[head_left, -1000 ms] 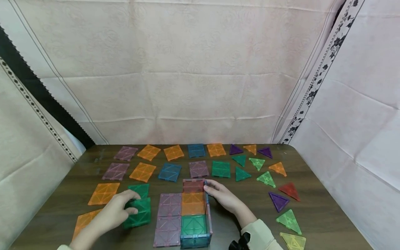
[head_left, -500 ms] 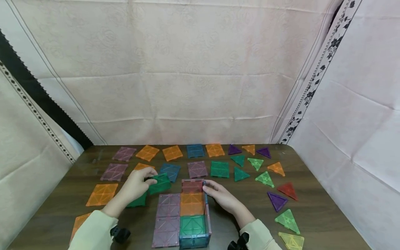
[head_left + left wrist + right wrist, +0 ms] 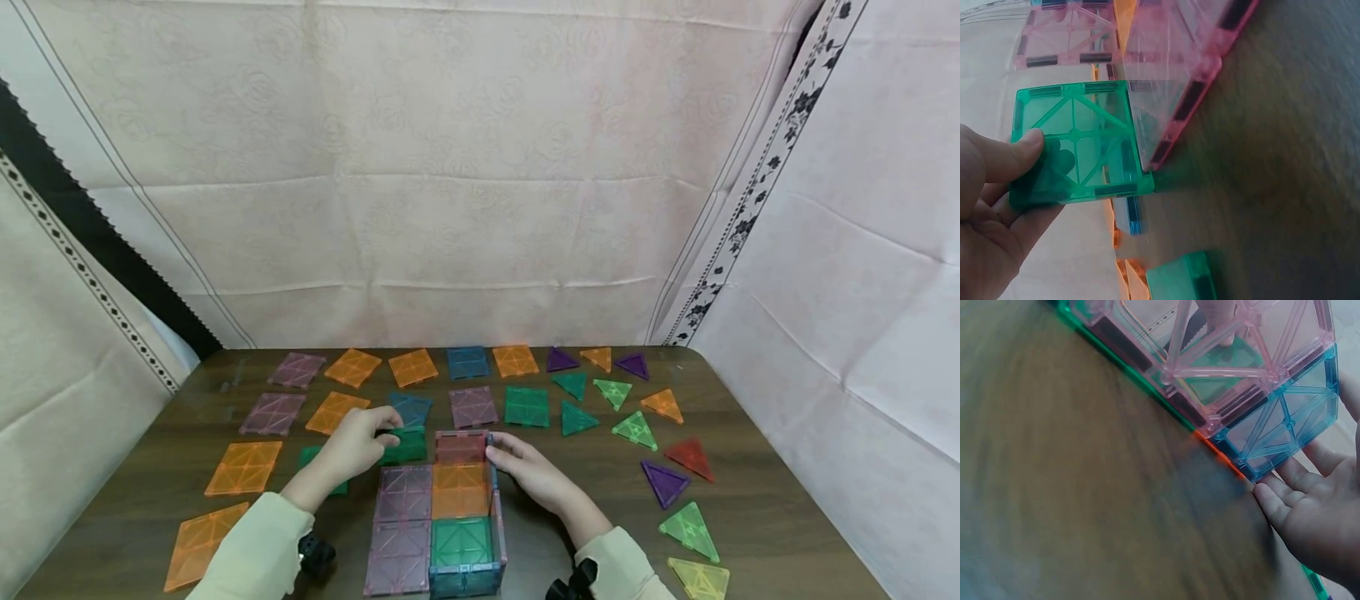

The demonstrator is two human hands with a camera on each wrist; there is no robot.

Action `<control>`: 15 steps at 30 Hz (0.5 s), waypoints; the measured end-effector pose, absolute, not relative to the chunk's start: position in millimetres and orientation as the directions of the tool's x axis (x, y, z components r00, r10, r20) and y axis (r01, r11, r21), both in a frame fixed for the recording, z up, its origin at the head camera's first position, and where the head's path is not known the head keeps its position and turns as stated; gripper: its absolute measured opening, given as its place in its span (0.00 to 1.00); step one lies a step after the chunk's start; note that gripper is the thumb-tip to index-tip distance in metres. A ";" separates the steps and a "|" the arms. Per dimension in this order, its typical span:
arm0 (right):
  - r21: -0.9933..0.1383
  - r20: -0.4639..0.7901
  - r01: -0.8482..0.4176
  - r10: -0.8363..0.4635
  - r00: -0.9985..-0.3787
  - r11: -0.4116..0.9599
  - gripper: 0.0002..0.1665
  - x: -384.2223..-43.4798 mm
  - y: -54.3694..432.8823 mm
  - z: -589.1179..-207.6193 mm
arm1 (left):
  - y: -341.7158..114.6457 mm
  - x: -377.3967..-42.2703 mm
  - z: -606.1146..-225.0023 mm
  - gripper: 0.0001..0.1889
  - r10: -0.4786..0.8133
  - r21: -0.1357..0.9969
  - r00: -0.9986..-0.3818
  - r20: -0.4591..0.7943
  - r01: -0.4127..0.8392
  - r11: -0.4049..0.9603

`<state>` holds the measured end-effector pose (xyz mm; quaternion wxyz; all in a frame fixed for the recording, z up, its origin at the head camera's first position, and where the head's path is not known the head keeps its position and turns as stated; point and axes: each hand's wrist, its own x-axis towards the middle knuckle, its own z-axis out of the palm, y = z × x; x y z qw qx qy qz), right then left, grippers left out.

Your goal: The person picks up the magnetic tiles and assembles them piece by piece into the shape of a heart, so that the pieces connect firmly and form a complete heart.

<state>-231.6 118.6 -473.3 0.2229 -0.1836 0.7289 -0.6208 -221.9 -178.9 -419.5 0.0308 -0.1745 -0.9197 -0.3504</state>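
My left hand pinches a green square magnetic tile between thumb and fingers, upright beside the back left of a low tile box. In the left wrist view the tile's right edge overlaps a clear pink tile; contact cannot be told. The box has an orange floor tile, a green floor tile, a red back wall and a blue front wall. Two purple tiles lie flat along its left side. My right hand holds the back right corner, fingertips against a blue side wall.
Another green square lies partly hidden behind the left hand. Orange squares lie at the left, with purple, blue and green squares farther back. Several triangle tiles, including a red one, are spread on the right. White cloth hangs behind the table.
My left hand has lifted the green square from the left and carried it right and away from me, to the box's back left. The right hand stays at the box corner.
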 end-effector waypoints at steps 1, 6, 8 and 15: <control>-0.987 -0.097 0.009 -0.545 -0.833 0.161 0.36 -231.5 118.6 -473.2 | -178.0 -221.7 -419.6 0.09 0.306 0.639 -0.935 0.181 0.348 0.685; -0.987 -0.097 0.008 -0.548 -0.831 0.163 0.36 -231.2 118.7 -472.2 | -174.1 -220.1 -418.6 0.09 0.337 0.666 -0.926 0.171 0.361 0.653; -0.987 -0.095 0.006 -0.550 -0.830 0.163 0.36 -231.3 118.9 -472.6 | -173.4 -220.0 -418.7 0.09 0.341 0.680 -0.926 0.162 0.355 0.642; -0.987 -0.097 0.010 -0.550 -0.829 0.158 0.36 -231.5 119.0 -473.1 | -178.1 -217.5 -419.8 0.10 0.303 0.723 -0.944 0.134 0.302 0.622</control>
